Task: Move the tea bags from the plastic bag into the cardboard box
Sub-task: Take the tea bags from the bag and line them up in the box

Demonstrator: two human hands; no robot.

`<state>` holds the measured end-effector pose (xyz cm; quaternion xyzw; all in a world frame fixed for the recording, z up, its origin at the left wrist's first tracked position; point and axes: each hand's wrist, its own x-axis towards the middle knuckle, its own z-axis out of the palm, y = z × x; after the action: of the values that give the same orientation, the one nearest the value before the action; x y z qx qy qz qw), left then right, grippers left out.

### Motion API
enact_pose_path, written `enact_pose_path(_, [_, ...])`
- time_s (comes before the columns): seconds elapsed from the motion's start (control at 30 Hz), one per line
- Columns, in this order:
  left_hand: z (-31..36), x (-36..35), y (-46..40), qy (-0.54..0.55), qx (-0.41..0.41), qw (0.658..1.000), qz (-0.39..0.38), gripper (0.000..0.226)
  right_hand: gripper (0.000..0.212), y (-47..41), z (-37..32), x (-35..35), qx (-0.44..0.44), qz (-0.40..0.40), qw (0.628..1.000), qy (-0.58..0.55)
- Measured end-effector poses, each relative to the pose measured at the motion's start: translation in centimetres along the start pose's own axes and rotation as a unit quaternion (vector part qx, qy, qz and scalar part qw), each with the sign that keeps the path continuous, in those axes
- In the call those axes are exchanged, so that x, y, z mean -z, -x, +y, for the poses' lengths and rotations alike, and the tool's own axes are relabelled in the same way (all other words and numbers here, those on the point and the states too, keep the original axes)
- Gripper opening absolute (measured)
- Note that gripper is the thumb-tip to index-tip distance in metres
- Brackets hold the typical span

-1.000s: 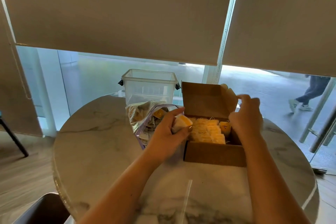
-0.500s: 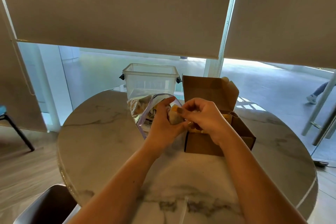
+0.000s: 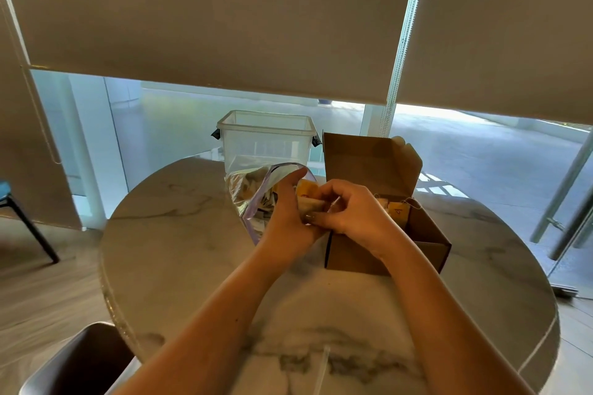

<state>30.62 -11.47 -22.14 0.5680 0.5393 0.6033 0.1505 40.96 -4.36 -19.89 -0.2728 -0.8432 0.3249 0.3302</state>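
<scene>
A brown cardboard box (image 3: 430,244) stands open on the round marble table (image 3: 179,234), its lid flap upright. Yellow tea bags (image 3: 398,210) show inside near its back. Just left of the box lies a clear plastic bag (image 3: 248,192) with a purple zip edge and more tea bags inside. My left hand (image 3: 288,218) holds a small stack of yellow tea bags (image 3: 307,192) between the bag and the box. My right hand (image 3: 353,212) meets it over the box's left wall, fingers curled, pinching the same stack.
A clear plastic tub (image 3: 266,141) stands at the table's far edge behind the bag. A dark chair back (image 3: 80,362) is at the near left edge. Roller blinds hang over glass walls beyond the table.
My right hand left the box's far right corner and came across to my left hand, where both now hold the stack of tea bags. The view tilted slightly upward.
</scene>
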Motion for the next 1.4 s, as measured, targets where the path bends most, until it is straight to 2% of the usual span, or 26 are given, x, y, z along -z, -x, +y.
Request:
enact_pose_path(0.1, [0.0, 0.0, 0.1, 0.004, 0.02, 1.0, -0.012, 0.064, 0.015, -0.1, 0.0, 0.2, 0.009, 0.03, 0.999, -0.02])
enact_pose_path(0.2, [-0.5, 0.3, -0.1, 0.066, 0.077, 0.995, -0.014, 0.068, 0.017, -0.1, -0.1, 0.7, -0.004, 0.045, 0.997, -0.069])
enact_pose_path(0.37, [-0.3, 1.0, -0.3, 0.244, 0.145, 0.959, 0.008, 0.032, 0.01, -0.2, -0.2, 1.4, -0.052, 0.082, 0.973, -0.208])
enact_pose_path(0.43, [-0.2, 1.3, -0.3, 0.269, 0.164, 0.949, 0.017, 0.03, 0.015, -0.1, -0.2, 1.4, -0.055, 0.087, 0.964, -0.243])
enact_pose_path(0.63, [0.3, 1.2, -0.1, 0.235, 0.206, 0.949, 0.036, 0.026, 0.018, 0.1, -0.4, 1.4, -0.05, 0.065, 0.959, -0.271])
enact_pose_path(0.8, [0.4, 1.0, 0.0, 0.181, 0.157, 0.97, 0.036, 0.017, 0.022, 0.3, -0.6, 1.2, -0.044, 0.038, 0.981, -0.186])
enact_pose_path(0.93, [0.3, 1.2, -0.2, 0.161, 0.143, 0.975, 0.053, 0.015, 0.021, 0.5, -0.8, 1.4, -0.038, 0.004, 0.983, -0.181])
enact_pose_path(1.0, [-0.1, 1.3, -0.3, 0.138, 0.142, 0.979, 0.051, 0.015, 0.007, 0.4, -0.9, 1.5, -0.061, 0.017, 0.976, -0.208])
enact_pose_path(1.13, [-0.2, 1.1, -0.3, 0.107, 0.112, 0.987, 0.036, 0.011, 0.011, 0.1, -0.5, 2.0, -0.081, 0.085, 0.977, -0.179])
enact_pose_path(1.23, [0.3, 1.0, -0.2, 0.1, 0.09, 0.991, 0.025, 0.016, 0.022, 0.2, -0.2, 2.0, -0.086, 0.053, 0.986, -0.135])
enact_pose_path(1.3, [0.5, 0.9, -0.1, 0.091, 0.08, 0.992, 0.019, 0.021, 0.016, 0.3, -0.2, 1.9, -0.088, 0.042, 0.989, -0.108])
enact_pose_path(1.4, [0.6, 1.0, 0.2, 0.117, 0.109, 0.987, 0.018, 0.026, 0.011, 0.3, -0.3, 2.1, -0.092, 0.043, 0.99, -0.101])
